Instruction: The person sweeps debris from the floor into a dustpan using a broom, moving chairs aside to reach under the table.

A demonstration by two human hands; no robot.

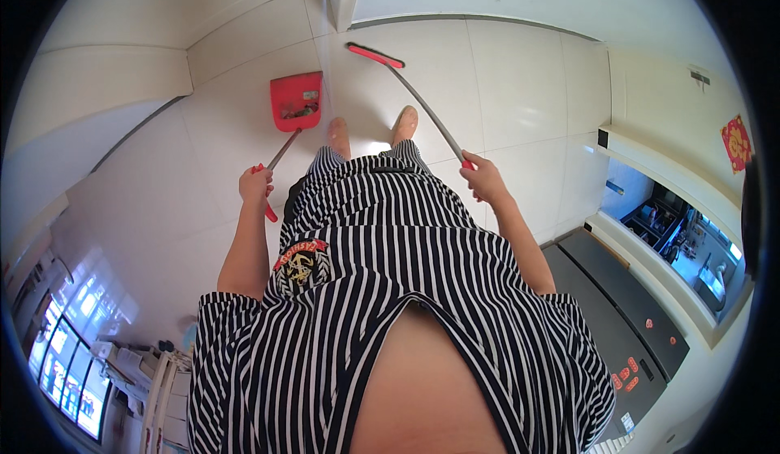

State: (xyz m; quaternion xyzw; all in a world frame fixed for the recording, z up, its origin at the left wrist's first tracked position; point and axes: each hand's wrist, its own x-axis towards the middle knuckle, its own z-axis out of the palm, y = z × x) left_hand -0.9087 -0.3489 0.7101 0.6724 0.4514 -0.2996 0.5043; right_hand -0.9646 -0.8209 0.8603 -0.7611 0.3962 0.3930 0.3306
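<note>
My left hand [255, 184] grips the handle of a red long-handled dustpan [286, 91]; the handle's red end sticks out below my fist. Some debris [300, 111] lies in the pan near its handle side. In my right hand [486, 179] is the grey pole of a broom, held near its red grip. The broom's red head [373, 55], edged with dark bristles, rests on the tiled floor ahead of my feet, to the right of the dustpan and apart from it.
Pale floor tiles [524, 88] spread around my feet. White walls with dark skirting border the floor ahead. A dark refrigerator [615, 307] with red stickers stands on the right, beside a doorway [676, 228] into another room. A window [70, 371] is at lower left.
</note>
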